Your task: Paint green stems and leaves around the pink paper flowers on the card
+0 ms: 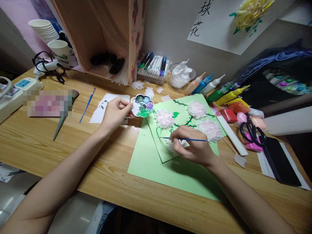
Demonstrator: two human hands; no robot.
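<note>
My left hand (pixel 117 113) pinches the rim of a small flower-shaped paint palette (pixel 142 106) with green, purple and dark paint in its wells. In my right hand (pixel 191 143) is a thin blue paintbrush (pixel 195 140), its tip at a green leaf outline on the light green paper (pixel 159 148). Several fluffy pale pink paper flowers (pixel 164 119) sit on that sheet, among dark painted stems and small green leaves. One flower is partly hidden behind my right hand. A larger green sheet (pixel 143 162) lies underneath.
Another blue paintbrush (pixel 87 105) and a white paper scrap (pixel 98 112) lie left of the palette. Behind stand a box of markers (pixel 153 68), a plastic bowl (pixel 181 76) and paint bottles (pixel 207 84). Black scissors (pixel 252 134) and a black phone (pixel 280 162) are at the right.
</note>
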